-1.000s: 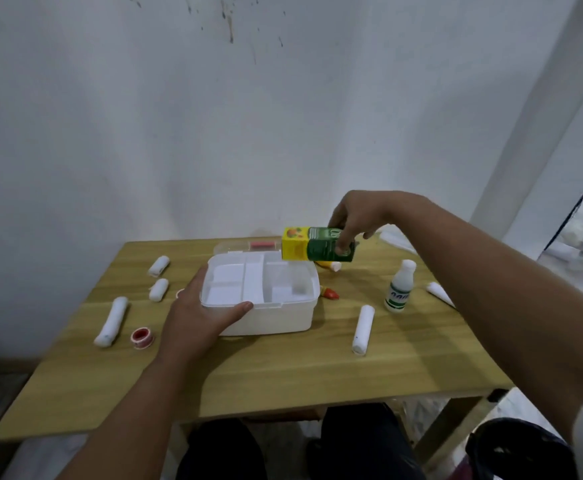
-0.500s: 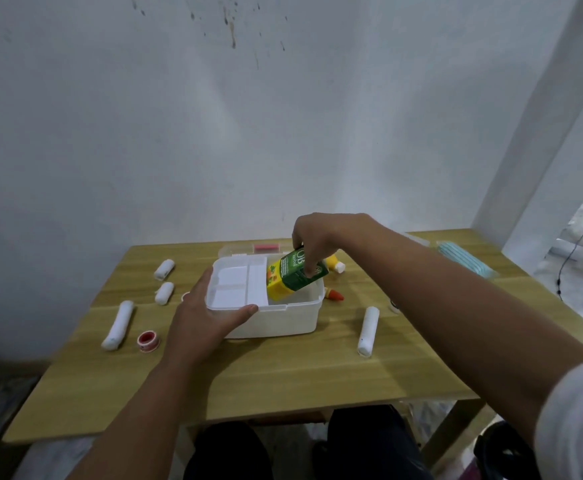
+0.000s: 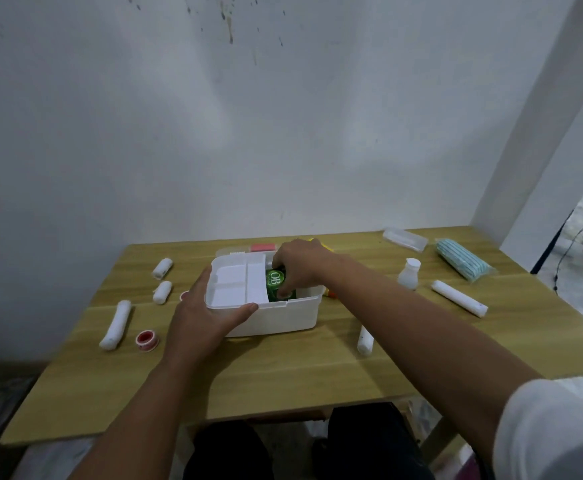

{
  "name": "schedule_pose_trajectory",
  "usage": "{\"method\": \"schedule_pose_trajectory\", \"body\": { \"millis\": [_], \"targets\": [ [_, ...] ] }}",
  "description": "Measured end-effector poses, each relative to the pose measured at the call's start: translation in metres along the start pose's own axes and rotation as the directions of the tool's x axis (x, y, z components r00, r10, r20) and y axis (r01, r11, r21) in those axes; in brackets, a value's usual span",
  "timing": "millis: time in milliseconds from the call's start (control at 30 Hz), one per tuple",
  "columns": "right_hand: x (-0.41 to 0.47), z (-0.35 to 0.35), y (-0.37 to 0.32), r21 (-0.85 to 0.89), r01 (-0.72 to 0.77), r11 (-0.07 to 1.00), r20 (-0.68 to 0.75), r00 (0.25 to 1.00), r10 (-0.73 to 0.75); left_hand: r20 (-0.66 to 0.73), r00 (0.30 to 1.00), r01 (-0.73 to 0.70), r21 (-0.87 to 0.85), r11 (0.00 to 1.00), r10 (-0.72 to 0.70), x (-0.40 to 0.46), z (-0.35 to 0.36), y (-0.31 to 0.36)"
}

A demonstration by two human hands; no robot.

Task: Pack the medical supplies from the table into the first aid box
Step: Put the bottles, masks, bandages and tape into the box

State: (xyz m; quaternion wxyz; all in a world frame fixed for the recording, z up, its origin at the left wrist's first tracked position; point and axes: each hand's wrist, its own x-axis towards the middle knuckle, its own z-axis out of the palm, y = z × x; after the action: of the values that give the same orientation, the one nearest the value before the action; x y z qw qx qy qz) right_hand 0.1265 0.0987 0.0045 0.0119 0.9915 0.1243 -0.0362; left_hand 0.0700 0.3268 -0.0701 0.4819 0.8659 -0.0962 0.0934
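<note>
The white first aid box (image 3: 283, 317) stands open at the middle of the wooden table (image 3: 283, 375), with a white divided tray (image 3: 238, 282) in its left half. My left hand (image 3: 203, 313) grips the box's front left corner. My right hand (image 3: 300, 268) reaches into the right half and holds a green carton (image 3: 275, 282) lying down inside. White bandage rolls (image 3: 116, 323) lie at the left with a red tape roll (image 3: 147, 340). Another bandage roll (image 3: 365, 341) lies to the right of the box.
A small white bottle (image 3: 408, 273), a long white roll (image 3: 458, 298), a pack of blue masks (image 3: 461, 258) and a clear packet (image 3: 404, 239) lie at the right. The box's lid (image 3: 245, 250) with a red patch sits behind it. The wall is close behind the table.
My right hand has brought the green and yellow carton from above the box's back right down into its right half. My left hand has stayed on the box.
</note>
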Motion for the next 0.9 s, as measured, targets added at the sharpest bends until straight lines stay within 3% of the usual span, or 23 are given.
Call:
{"method": "schedule_pose_trajectory", "body": {
  "millis": [667, 900],
  "targets": [
    [0.003, 0.018, -0.009, 0.026, 0.077, 0.997, -0.078, 0.994, -0.074, -0.031, 1.000, 0.004, 0.029, 1.000, -0.003, 0.002, 0.004, 0.003],
    [-0.006, -0.019, 0.020, 0.083, 0.069, 0.994, -0.103, 0.993, -0.060, -0.039, 0.999, 0.019, 0.024, 1.000, -0.018, 0.000, 0.002, 0.003]
  ]
}}
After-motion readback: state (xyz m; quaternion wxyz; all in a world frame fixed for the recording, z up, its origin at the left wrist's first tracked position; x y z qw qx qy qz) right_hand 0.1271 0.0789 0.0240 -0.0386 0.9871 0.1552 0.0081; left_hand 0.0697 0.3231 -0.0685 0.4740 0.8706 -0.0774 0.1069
